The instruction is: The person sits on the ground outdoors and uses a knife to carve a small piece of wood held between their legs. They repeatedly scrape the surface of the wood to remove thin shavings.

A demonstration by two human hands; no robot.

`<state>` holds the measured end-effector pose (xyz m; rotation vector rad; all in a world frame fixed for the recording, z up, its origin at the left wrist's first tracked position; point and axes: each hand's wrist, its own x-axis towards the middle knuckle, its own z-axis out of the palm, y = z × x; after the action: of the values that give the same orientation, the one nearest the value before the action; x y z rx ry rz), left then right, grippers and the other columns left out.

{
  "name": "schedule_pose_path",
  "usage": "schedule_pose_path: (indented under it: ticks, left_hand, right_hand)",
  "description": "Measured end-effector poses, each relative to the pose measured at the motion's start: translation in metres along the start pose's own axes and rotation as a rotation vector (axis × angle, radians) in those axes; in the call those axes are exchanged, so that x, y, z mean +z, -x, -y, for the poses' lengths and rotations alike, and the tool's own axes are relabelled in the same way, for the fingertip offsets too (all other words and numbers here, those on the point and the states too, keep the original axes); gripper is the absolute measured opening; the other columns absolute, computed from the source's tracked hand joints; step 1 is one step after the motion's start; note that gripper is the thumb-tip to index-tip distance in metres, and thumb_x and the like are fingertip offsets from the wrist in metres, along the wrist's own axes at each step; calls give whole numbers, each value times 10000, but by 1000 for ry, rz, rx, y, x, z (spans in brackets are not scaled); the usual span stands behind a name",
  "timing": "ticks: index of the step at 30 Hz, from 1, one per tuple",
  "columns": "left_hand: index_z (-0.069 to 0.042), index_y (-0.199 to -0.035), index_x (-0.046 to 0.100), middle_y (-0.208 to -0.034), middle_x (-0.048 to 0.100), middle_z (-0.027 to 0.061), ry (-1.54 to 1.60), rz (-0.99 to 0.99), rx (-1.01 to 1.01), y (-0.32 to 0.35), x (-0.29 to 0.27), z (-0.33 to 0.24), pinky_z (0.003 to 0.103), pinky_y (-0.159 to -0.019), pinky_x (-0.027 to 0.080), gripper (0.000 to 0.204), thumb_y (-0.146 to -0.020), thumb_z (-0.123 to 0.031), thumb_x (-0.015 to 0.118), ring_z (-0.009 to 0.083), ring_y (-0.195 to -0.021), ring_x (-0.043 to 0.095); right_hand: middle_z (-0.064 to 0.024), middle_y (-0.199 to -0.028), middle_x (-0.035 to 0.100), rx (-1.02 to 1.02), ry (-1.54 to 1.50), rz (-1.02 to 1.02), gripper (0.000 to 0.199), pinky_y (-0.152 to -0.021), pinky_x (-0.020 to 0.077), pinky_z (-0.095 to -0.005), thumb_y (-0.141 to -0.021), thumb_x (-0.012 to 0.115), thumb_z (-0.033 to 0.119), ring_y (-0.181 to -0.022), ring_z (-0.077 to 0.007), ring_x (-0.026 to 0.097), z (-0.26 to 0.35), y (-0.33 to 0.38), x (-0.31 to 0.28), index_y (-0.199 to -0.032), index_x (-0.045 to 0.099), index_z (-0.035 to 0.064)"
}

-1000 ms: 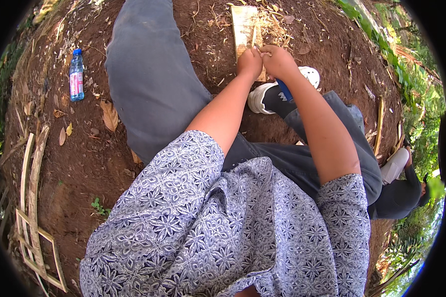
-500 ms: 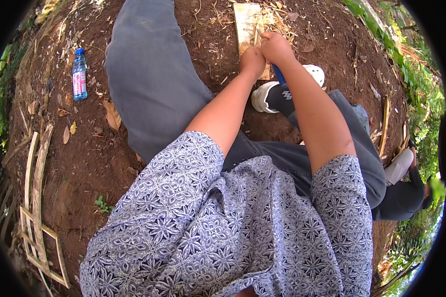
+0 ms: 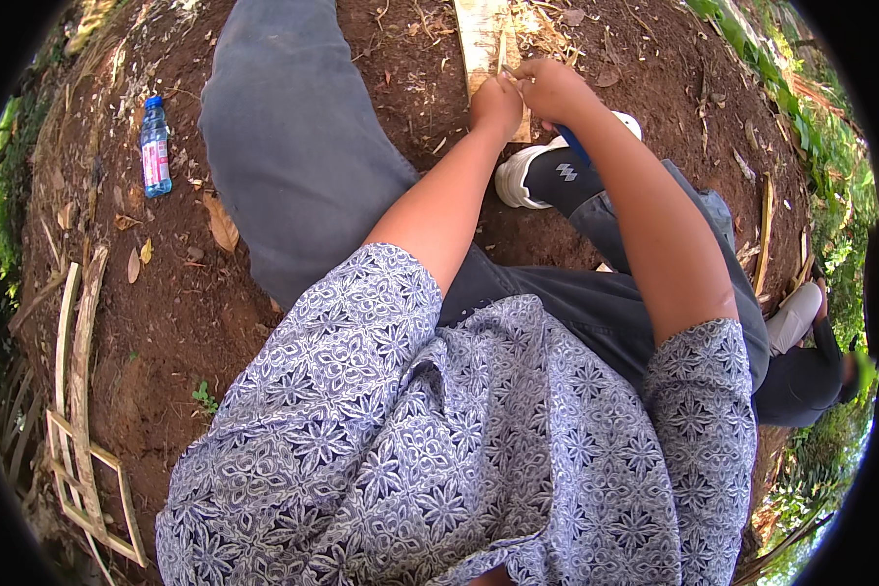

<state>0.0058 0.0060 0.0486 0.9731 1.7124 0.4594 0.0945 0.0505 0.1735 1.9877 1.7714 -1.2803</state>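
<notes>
I sit on bare earth with grey trousers and both arms stretched forward. My left hand (image 3: 498, 103) is closed on the near end of a pale split piece of wood (image 3: 483, 34) that lies on the ground at the top. My right hand (image 3: 554, 88) is right beside it, fingers curled, touching the same piece. A blue handle (image 3: 573, 145) sticks out below the right wrist; the rest of the tool is hidden by the hand. Thin pale shavings (image 3: 542, 24) lie around the wood.
My white shoe and dark sock (image 3: 532, 176) sit just under the hands. A plastic bottle (image 3: 153, 146) lies at the left, among dry leaves (image 3: 222, 225). A frame of bamboo strips (image 3: 78, 410) lies at the lower left. Another person (image 3: 801, 361) crouches at the right edge.
Both hands have crept a little farther away from me along the pale wood, staying close together. The view has shifted slightly.
</notes>
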Motion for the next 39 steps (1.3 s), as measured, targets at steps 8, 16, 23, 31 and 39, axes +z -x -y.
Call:
schedule_pose_path:
  ticks: [8,16,23,31,39]
  left_hand:
    - [12,-1000,717,-1012,711,276,101,30,-47,0,-1,2,536,-856,521,525,-1065,-374,368,453,-965,681]
    - [7,-899,664,-792,643,182,178,33,-92,-16,15,26,467,-640,477,498,-1047,-364,366,331,-687,616]
    - [37,-932,727,-995,727,266,421,157,-312,-8,3,5,494,-888,509,527,-1002,-360,386,412,-990,695]
    - [45,-992,719,-1068,708,290,225,6,-173,-10,4,8,501,-906,509,532,-1027,-355,370,442,-1040,676]
    - [26,-1030,716,-1084,698,291,175,28,-174,-1,-4,-2,519,-910,505,511,-1048,-351,371,473,-1040,658]
  right_hand:
    - [-167,-719,720,-15,-4,-208,383,-720,578,-408,-939,650,359,-632,-302,714,-14,-21,34,-1140,727,42]
    - [-133,-731,725,24,-78,-55,384,-676,583,-363,-932,570,206,-545,-206,691,-27,-36,13,-1279,686,91]
    - [-153,-721,718,-6,-154,26,359,-595,578,-373,-952,561,192,-517,-214,684,-30,7,5,-1258,685,51]
    - [-126,-662,687,-25,-57,17,341,-536,553,-358,-969,579,210,-453,-194,642,-19,-2,7,-1263,688,77]
    - [-152,-696,710,50,-39,-119,336,-639,576,-391,-880,552,139,-579,-242,704,-12,-45,22,-1174,699,72]
